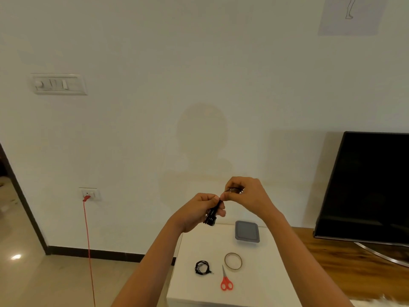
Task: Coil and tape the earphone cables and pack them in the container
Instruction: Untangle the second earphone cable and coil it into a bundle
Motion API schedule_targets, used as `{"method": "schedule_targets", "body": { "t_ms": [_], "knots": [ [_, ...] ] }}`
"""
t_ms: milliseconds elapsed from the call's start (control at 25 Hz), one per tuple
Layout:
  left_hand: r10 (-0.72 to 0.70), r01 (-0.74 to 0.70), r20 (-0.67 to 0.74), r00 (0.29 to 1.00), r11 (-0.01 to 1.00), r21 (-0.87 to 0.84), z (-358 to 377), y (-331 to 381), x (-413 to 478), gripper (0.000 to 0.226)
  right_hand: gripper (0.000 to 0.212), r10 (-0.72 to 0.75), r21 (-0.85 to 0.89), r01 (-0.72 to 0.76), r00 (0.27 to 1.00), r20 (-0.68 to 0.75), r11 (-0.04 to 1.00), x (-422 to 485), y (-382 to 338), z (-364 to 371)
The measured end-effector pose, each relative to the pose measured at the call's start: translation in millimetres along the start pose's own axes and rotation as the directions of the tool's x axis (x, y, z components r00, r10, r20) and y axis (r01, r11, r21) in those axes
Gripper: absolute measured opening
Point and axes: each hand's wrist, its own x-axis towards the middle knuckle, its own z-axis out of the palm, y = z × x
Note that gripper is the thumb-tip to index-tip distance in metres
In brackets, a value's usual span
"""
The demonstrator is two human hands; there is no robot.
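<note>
Both bare hands are raised in front of the white wall, above the far edge of the small white table (254, 291). The left hand (199, 211) is closed around a bunched black earphone cable (213, 214); its fingers curl over the bundle, which hangs down out of the fist as a short dark hank. The right hand (245, 193) is just beside it, thumb and forefinger pinched together at the top of the same bundle. A dark bit shows under the right hand's curled fingers, but it is too small to say whether it is cable or tape.

On the table, a second black earphone cable, coiled into a small ring (202, 267), lies near the left edge. To its right, towards the near edge, lie red-handled scissors (226, 281), blades pointing away from the person. Just beyond the scissors is a thin ring of clear tape (233, 261), lying flat. Close to the far edge sits a rounded square container with a grey lid (246, 231), closed, well apart from the coiled cable.

No brand, label or readable writing shows on any of these things.
</note>
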Motion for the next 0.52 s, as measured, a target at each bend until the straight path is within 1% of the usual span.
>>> {"method": "schedule_targets", "body": {
  "t_ms": [40, 120, 200, 280, 360, 400, 520],
  "knots": [
    [-0.009, 0.011, 0.025, 1.000, 0.997, -0.078, 1, -1, -1, 0.035, 0.010, 0.028, 0.108, -0.030, 0.999, 0.027, 0.994, 1, 3, 0],
    [0.002, 0.012, 0.055, 0.999, 0.970, -0.245, 6, 2, -3, 0.037, 0.006, 0.063, 0.308, -0.089, 0.994, 0.094, 0.947, -1, 9, 5],
    [0.033, -0.016, 0.037, 0.999, 0.922, -0.388, 10, 6, -6, 0.038, 0.015, 0.113, 0.468, -0.169, 0.983, 0.145, 0.868, -8, 16, 14],
    [0.037, -0.037, -0.011, 0.999, 0.853, -0.520, 13, 7, -6, 0.034, 0.023, 0.168, 0.591, -0.245, 0.969, 0.183, 0.769, -17, 22, 23],
    [0.029, -0.050, -0.044, 0.999, 0.802, -0.595, 12, 4, -6, 0.025, 0.027, 0.186, 0.670, -0.289, 0.957, 0.223, 0.684, -25, 23, 30],
    [0.030, -0.052, -0.046, 0.999, 0.774, -0.631, 11, 1, -5, 0.024, 0.027, 0.193, 0.687, -0.307, 0.951, 0.240, 0.659, -27, 22, 33],
    [0.022, -0.036, -0.028, 0.999, 0.676, -0.736, 9, -3, -3, 0.030, 0.025, 0.262, 0.707, -0.373, 0.928, 0.266, 0.601, -34, 11, 40]
  ]
}}
